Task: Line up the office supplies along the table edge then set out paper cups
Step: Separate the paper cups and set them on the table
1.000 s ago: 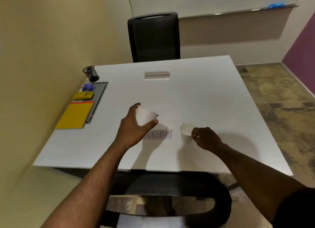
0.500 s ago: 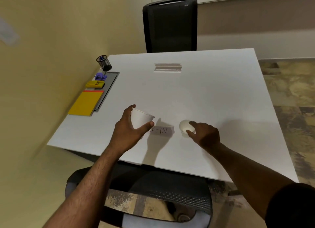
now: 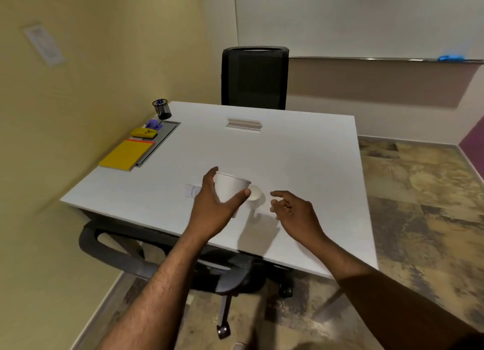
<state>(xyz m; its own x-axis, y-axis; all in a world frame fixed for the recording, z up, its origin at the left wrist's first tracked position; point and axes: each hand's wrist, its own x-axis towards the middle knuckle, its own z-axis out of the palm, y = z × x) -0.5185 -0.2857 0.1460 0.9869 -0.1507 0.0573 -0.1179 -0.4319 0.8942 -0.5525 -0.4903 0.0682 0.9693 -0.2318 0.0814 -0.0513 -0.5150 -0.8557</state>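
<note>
My left hand (image 3: 212, 208) grips a white paper cup (image 3: 230, 190), held above the white table (image 3: 301, 166). A second paper cup (image 3: 255, 196) stands on the table just right of it. My right hand (image 3: 290, 209) hovers to the right of that cup, fingers apart and off it. Along the table's left edge lie a yellow notepad (image 3: 125, 154), a yellow stapler (image 3: 144, 133), a purple punch (image 3: 153, 124) and a black mesh pen holder (image 3: 161, 108). A paper label (image 3: 192, 191) is partly hidden behind my left hand.
A black chair (image 3: 255, 77) stands at the far side and another chair (image 3: 162, 260) is tucked under the near edge. A grey cable flap (image 3: 243, 124) sits mid-table. The yellow wall runs along the left; patterned floor lies to the right.
My right hand has let go of the standing cup and drawn back to the right. My left hand carried its cup rightward, next to the standing cup. The camera shifted.
</note>
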